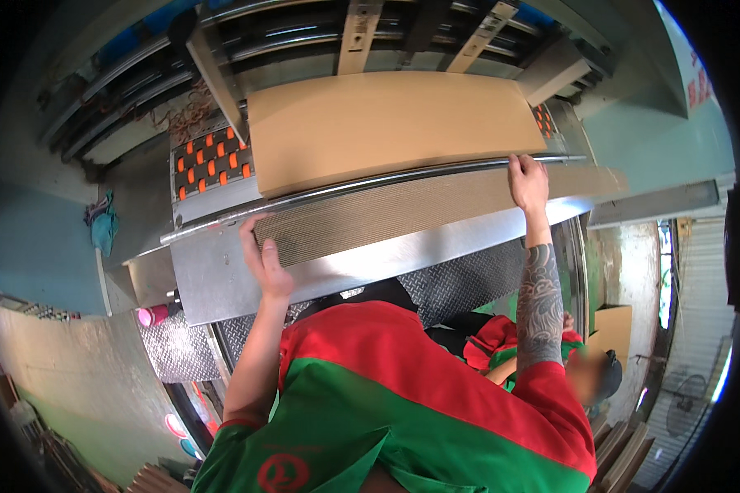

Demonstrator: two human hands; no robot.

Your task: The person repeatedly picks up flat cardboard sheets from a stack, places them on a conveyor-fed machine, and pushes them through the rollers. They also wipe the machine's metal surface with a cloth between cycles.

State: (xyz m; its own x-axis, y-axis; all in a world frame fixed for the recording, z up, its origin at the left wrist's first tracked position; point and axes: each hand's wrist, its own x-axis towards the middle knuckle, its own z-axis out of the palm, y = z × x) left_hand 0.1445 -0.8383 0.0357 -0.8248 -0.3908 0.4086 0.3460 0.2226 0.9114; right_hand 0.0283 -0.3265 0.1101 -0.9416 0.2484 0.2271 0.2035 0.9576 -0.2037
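A stack of corrugated cardboard sheets (pixel 386 215) lies along the steel table, its fluted edges facing me. My left hand (pixel 265 259) grips its left end, thumb on the near side and fingers behind. At the right, my right hand (pixel 529 185) has its fingers curled over the stack's upper edge, close to a metal bar (pixel 378 175). The fingertips there are partly hidden, so whether they also touch the bar is unclear. Beyond the bar spreads a broad flat brown cardboard face (pixel 395 119).
Orange rollers (pixel 214 164) flank the cardboard on a machine bed with upright guides (pixel 358 37). A steel table ledge (pixel 222 271) runs before me, over a diamond-plate surface (pixel 477 275). Another person in red and green (pixel 501 341) is close on my right. A blue rag (pixel 104 226) hangs left.
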